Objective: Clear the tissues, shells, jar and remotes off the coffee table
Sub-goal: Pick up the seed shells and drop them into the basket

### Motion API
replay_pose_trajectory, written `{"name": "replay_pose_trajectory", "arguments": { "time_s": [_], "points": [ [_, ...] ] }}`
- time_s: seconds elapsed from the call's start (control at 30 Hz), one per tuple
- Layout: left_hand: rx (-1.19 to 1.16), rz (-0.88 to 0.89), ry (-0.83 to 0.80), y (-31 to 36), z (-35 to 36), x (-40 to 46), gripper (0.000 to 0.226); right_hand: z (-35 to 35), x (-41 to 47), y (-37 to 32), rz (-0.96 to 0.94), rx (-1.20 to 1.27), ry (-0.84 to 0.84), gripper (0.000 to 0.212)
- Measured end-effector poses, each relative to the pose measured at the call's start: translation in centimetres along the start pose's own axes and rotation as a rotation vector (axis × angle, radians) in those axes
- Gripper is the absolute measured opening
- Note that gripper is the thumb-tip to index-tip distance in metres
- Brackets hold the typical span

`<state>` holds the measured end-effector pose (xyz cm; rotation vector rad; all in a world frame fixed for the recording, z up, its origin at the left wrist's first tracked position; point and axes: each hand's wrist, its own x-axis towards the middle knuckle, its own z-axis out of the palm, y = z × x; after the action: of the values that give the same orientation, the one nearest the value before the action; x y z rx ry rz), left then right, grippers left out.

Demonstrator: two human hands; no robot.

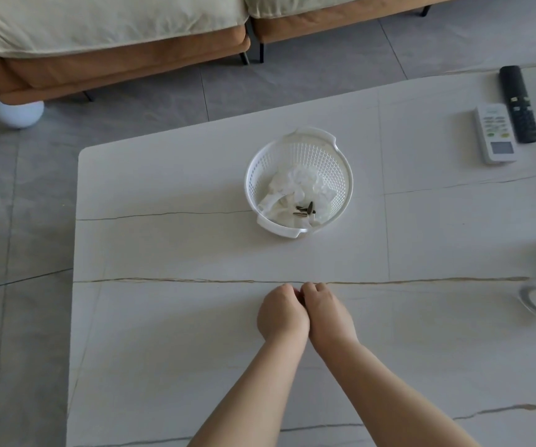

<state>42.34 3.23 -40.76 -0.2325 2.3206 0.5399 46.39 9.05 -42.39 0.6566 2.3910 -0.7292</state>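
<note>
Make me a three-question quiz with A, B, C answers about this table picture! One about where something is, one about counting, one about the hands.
1. Where are the seed shells?
A. On the floor
B. In the white basket, on the tissues
C. Beside the remotes

2. How many remotes lie on the table?
A. One
B. Two
C. Four

3. How are the two hands?
A. Flat and far apart
B. Curled, knuckles close together
C. Holding the basket

Answers:
1 B: the seed shells lie on the tissues inside the basket.
2 B: a white remote and a black remote lie side by side on the table.
3 B: the left hand and right hand are curled side by side, near the table's front.
</note>
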Motion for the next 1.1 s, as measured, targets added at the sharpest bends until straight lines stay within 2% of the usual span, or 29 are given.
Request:
{"name": "replay_pose_trajectory", "arguments": {
  "time_s": [0.17,0.27,0.33,0.47,0.6,0.8,1.1],
  "points": [
    [-0.098,-0.043,-0.029,-0.1,-0.2,-0.2,0.024,0.2,-0.1,-0.6,0.076,0.024,0.034,0.018],
    [-0.215,-0.103,-0.072,-0.1,-0.3,0.0,0.023,0.4,0.2,-0.8,0.152,0.107,0.045,0.009],
    [-0.301,-0.154,-0.095,-0.1,-0.3,0.1,0.023,0.6,0.3,-0.7,0.177,0.156,0.057,0.014],
    [-0.478,-0.24,-0.135,-0.1,-0.3,0.0,0.026,0.7,0.2,0.0,0.163,0.299,0.096,0.016],
    [-0.63,-0.274,-0.163,-0.3,0.0,0.3,0.031,0.4,0.3,0.8,0.126,0.377,0.067,0.015],
    [-0.61,-0.164,-0.145,-0.2,-0.2,-1.0,0.034,-1.0,-0.9,1.0,0.096,0.406,0.074,0.014],
    [-0.508,0.005,0.109,4.5,-6.4,-4.8,0.037,-7.5,-4.1,-3.2,0.005,0.514,0.285,0.011]
  ]
}}
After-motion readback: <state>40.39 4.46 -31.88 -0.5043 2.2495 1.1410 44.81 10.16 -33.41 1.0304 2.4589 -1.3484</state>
